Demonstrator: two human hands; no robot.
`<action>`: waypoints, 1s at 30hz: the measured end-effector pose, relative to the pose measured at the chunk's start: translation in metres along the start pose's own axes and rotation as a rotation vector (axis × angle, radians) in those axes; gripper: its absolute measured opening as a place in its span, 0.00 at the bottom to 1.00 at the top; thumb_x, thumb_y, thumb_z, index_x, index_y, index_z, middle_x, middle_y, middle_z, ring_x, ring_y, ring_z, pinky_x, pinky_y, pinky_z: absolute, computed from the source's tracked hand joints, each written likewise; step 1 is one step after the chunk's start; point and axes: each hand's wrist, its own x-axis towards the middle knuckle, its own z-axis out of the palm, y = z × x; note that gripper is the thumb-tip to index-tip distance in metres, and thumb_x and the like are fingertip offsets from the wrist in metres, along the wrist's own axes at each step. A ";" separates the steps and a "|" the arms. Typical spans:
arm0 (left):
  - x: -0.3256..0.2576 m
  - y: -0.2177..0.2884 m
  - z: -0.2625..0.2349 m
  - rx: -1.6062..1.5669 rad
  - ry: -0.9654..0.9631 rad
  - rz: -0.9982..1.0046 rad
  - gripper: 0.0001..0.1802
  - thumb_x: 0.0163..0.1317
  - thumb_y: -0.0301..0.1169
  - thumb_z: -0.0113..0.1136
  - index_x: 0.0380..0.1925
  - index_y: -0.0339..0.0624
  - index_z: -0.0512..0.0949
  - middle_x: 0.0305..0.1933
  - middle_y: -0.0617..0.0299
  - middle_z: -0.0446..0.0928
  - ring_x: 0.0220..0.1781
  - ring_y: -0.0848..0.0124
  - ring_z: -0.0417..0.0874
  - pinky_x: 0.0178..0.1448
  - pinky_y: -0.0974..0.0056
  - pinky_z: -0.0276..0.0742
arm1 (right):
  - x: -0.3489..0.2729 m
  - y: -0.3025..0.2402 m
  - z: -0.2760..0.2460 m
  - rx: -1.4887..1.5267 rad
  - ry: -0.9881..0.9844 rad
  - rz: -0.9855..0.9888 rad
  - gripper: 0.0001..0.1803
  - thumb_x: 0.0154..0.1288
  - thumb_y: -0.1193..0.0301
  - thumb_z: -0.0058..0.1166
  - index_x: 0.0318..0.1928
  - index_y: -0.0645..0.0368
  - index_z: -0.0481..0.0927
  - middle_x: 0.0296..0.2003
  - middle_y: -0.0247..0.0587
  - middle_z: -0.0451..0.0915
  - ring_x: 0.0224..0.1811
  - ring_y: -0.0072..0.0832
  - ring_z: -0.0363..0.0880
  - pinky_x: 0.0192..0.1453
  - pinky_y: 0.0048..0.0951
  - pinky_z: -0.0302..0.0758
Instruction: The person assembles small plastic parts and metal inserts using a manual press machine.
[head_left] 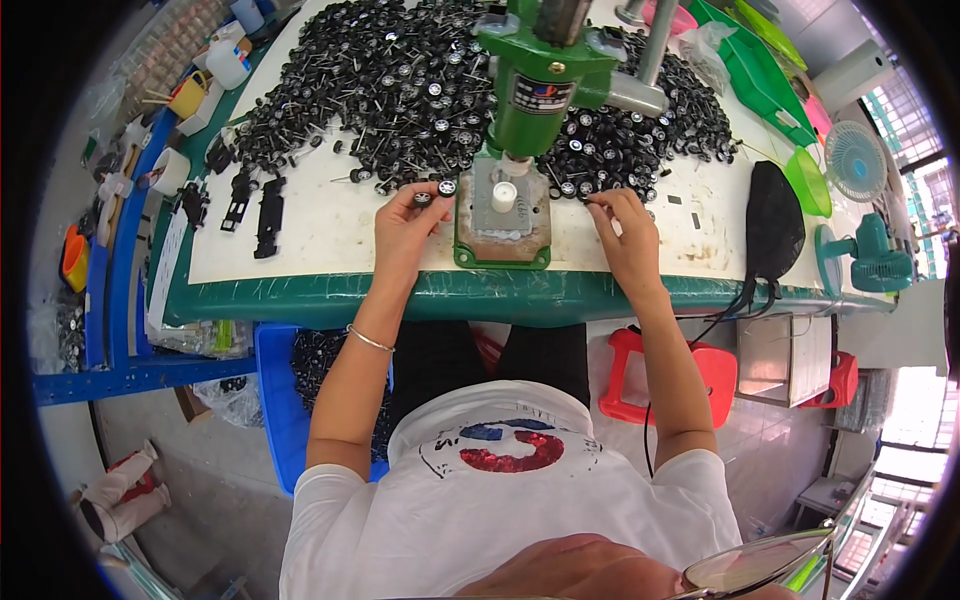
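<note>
In the middle stands a green hand press [533, 120], with a small white round piece [504, 196] on its metal base plate [478, 247]. Just left of the base, my left hand [402, 240] is closed in a pinch on small black toy wheels with silver hubs; one wheel [447, 187] shows at the fingertips. To the right of the base, my right hand [630, 240] has thumb and fingers pressed together at the edge of the wheel pile. Whatever lies in that pinch is too small and hidden to name. Behind the press spreads a big heap of black toy wheels and axles [385, 75].
Black toy chassis parts [269, 218] lie at the table's left. A black cloth bag [773, 225] hangs over the right front edge, near green fans [880, 255]. Below are a blue bin [277, 400] and a red stool [705, 385]. Green trays [760, 85] stand at the far right.
</note>
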 end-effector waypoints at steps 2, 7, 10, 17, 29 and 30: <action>-0.001 0.000 0.002 0.022 0.002 0.020 0.10 0.57 0.26 0.67 0.39 0.39 0.81 0.31 0.68 0.80 0.30 0.82 0.78 0.31 0.77 0.67 | 0.011 -0.018 0.004 0.260 0.012 0.076 0.08 0.65 0.72 0.56 0.42 0.61 0.80 0.34 0.39 0.78 0.33 0.27 0.76 0.40 0.26 0.73; -0.005 0.001 0.000 0.017 -0.029 0.062 0.09 0.57 0.25 0.67 0.38 0.39 0.81 0.32 0.69 0.80 0.30 0.83 0.77 0.34 0.77 0.68 | 0.036 -0.051 0.037 0.660 -0.162 0.265 0.09 0.67 0.72 0.54 0.44 0.64 0.80 0.36 0.33 0.78 0.35 0.16 0.73 0.40 0.20 0.71; -0.009 0.001 -0.005 0.045 -0.002 0.045 0.08 0.57 0.25 0.67 0.37 0.39 0.81 0.30 0.69 0.79 0.29 0.83 0.76 0.33 0.77 0.69 | 0.043 -0.058 0.055 0.509 -0.162 0.137 0.09 0.66 0.71 0.55 0.43 0.63 0.82 0.40 0.37 0.78 0.35 0.22 0.76 0.40 0.21 0.72; -0.008 0.002 0.016 0.024 -0.068 0.136 0.09 0.55 0.26 0.68 0.37 0.38 0.82 0.28 0.70 0.78 0.26 0.85 0.72 0.32 0.78 0.68 | 0.040 -0.056 0.046 0.535 -0.238 0.189 0.11 0.68 0.70 0.54 0.47 0.56 0.84 0.35 0.27 0.77 0.31 0.15 0.71 0.35 0.18 0.69; 0.010 0.026 0.042 0.231 -0.147 0.259 0.08 0.54 0.25 0.68 0.34 0.37 0.83 0.32 0.71 0.78 0.28 0.84 0.68 0.31 0.76 0.64 | 0.070 -0.026 0.005 0.971 -0.041 0.464 0.18 0.72 0.66 0.50 0.53 0.66 0.77 0.29 0.26 0.73 0.26 0.13 0.67 0.29 0.15 0.61; 0.009 0.028 0.046 0.206 -0.165 0.262 0.07 0.54 0.24 0.68 0.34 0.37 0.83 0.32 0.72 0.78 0.28 0.84 0.69 0.32 0.76 0.65 | 0.075 -0.023 -0.006 0.963 -0.002 0.458 0.17 0.72 0.66 0.50 0.53 0.66 0.77 0.28 0.26 0.73 0.26 0.13 0.67 0.28 0.14 0.62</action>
